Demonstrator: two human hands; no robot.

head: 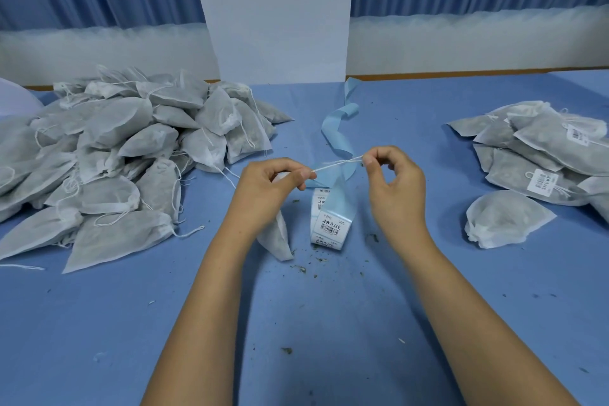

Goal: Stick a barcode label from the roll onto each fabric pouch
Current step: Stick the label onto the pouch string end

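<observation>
Left hand (267,181) and right hand (393,181) each pinch the string (336,164), taut above the label roll (329,224) on the table (329,323); pouch (276,237) hangs under left hand, corner touching table, unlabelled pile (115,148) left, labelled stack (540,155) right.

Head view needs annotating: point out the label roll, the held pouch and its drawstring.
label roll (331,224), head view, on the front barcode label.
held pouch (275,237), head view, on its lower fabric body.
drawstring (336,163), head view, on its taut middle stretch.
</observation>
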